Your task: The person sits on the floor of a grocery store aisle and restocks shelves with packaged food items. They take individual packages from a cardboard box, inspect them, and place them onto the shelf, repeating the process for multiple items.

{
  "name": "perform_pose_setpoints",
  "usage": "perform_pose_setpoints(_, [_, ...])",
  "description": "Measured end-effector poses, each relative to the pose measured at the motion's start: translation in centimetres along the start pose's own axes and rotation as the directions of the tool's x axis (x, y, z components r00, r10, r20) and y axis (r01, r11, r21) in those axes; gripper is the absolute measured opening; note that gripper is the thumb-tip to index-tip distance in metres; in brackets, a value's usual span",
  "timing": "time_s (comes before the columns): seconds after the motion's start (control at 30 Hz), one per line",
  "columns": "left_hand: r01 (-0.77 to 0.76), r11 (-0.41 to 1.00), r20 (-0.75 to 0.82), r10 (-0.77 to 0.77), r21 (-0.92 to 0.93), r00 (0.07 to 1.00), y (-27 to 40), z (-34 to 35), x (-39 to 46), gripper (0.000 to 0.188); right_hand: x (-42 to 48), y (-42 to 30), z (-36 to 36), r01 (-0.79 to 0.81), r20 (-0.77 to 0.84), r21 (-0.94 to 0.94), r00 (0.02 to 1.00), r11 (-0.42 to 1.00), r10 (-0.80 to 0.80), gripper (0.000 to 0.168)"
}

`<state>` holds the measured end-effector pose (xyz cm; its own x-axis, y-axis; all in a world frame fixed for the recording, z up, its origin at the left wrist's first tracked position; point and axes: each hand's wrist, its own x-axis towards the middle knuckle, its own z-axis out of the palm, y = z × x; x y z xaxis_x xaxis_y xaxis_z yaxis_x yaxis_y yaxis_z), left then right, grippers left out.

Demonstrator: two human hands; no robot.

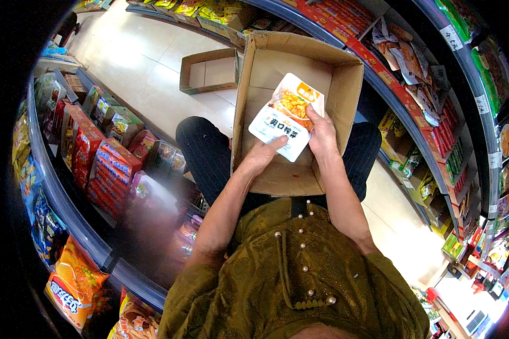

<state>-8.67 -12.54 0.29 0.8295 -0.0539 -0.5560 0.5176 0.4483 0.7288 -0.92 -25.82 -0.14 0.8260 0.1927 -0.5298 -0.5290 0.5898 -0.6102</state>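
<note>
Both my hands hold a white and orange food pouch (pixel 288 108) with a picture of a bowl of yellow food and printed writing. My left hand (pixel 261 154) grips its lower left edge, thumb across the front. On the right side edge, my right hand (pixel 322 135) pinches it, thumb on the front and fingers behind. Beneath the pouch is a large open cardboard box (pixel 263 68), resting over my lap between my knees. A small reddish mark shows on its inner wall near me. Apart from the pouch, only bare cardboard is visible inside it.
A smaller open cardboard tray (pixel 210 87) lies on the tiled floor (pixel 152 59) ahead. Shelves with boxed snacks (pixel 114 169) stand close on my left. Shelves on my right hold red packets (pixel 343 15) and loose pouches (pixel 411 72). Snack bags (pixel 74 284) hang at lower left.
</note>
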Motion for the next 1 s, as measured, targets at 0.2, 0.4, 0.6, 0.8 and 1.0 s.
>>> perform_pose_setpoints(0.2, [-0.102, 0.989, 0.08, 0.094, 0.107, 0.992, -0.1, -0.1, -0.3, 0.033, 0.0, -0.6, 0.1, 0.021, 0.044, 0.052, 0.999, 0.998, -0.023, 0.033])
perform_pose_setpoints(0.4, [-0.155, 0.974, 0.115, 0.137, 0.167, 0.984, -0.9, -0.7, -0.1, 0.032, 0.3, -0.3, -0.5, 0.13, -0.007, 0.01, 0.992, 0.991, -0.13, 0.031])
perform_pose_setpoints(0.6, [-0.166, 0.979, -0.067, 0.159, -0.119, 0.985, -1.6, -1.7, 0.7, 0.04, 0.1, -0.1, -0.7, 0.166, -0.016, 0.008, 0.986, 0.986, -0.166, 0.032])
perform_pose_setpoints(0.8, [-0.093, 0.866, 0.047, 0.133, -0.491, 0.99, -0.4, -0.9, 0.1, 0.037, 1.8, 0.3, -1.5, 0.109, -0.08, 0.06, 0.991, 0.992, -0.104, 0.032])
perform_pose_setpoints(1.0, [0.019, 0.92, -0.117, -0.07, -0.392, 0.991, -1.4, -1.0, 0.6, 0.035, 1.5, 0.4, -1.4, 0.046, -0.153, 0.013, 0.987, 0.999, -0.044, 0.035])
